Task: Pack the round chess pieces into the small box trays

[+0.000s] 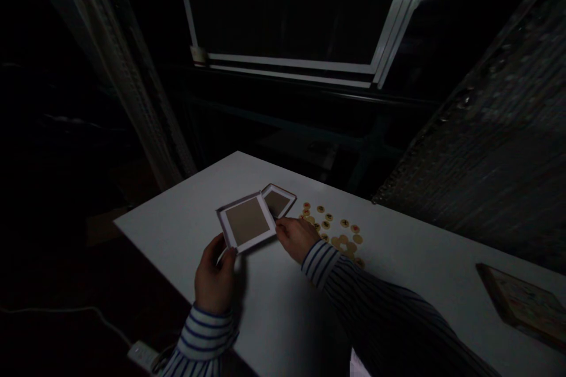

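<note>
A shallow square cardboard box half (247, 221), white inside with a brown bottom, is tilted up above the white table. My left hand (214, 278) pinches its near left corner between thumb and fingers. At its right edge, my right hand (297, 238) has its fingers closed on the rim. Partly covered behind it lies a second shallow box half (277, 202) with a similar brown inside. Just right of my right hand, several round wooden Chinese chess pieces (344, 223) lie scattered, some bearing red or dark characters.
The white table (177, 218) has its left edge and corner in view. A flat patterned box (526, 303) lies at the right. Below the left edge is a white power strip (144, 355) with a cable. A window frame (287, 62) and curtains (499, 123) stand beyond in dim light.
</note>
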Action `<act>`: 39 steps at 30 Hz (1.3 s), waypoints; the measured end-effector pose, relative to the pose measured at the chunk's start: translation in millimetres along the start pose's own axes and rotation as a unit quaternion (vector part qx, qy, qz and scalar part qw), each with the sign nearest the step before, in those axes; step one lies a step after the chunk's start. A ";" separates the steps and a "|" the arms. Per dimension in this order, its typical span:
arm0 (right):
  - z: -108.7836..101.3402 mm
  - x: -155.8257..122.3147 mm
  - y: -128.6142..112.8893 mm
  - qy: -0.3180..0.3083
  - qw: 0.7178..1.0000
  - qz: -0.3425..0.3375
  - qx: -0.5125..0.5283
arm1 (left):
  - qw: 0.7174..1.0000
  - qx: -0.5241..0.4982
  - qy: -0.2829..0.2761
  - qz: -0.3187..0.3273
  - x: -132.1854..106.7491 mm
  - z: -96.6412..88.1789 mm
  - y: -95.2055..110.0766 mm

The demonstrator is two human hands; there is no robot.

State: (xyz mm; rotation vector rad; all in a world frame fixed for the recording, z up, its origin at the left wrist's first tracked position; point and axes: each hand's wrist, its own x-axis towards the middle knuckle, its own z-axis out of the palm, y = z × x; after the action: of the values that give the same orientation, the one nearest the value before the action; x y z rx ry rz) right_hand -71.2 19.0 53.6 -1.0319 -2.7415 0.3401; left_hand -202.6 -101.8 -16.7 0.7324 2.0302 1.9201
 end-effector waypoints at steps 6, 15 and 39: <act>-10.4 -13.3 8.2 0.013 0.999 0.023 0.023 | 0.999 -0.032 -0.014 -0.007 -5.3 7.8 11.5; -15.0 -36.0 30.1 0.037 0.993 0.055 0.094 | 0.998 -0.022 -0.060 0.001 -14.7 25.4 15.5; -41.8 -91.8 74.7 0.084 0.973 0.100 0.188 | 0.987 -0.026 -0.152 0.050 -43.1 70.7 48.9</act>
State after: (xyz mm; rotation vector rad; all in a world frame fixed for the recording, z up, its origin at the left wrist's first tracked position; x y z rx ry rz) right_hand 53.9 18.5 63.6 -1.1668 -2.3055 0.7336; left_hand -121.4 -63.4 17.7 1.0605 1.7827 1.7756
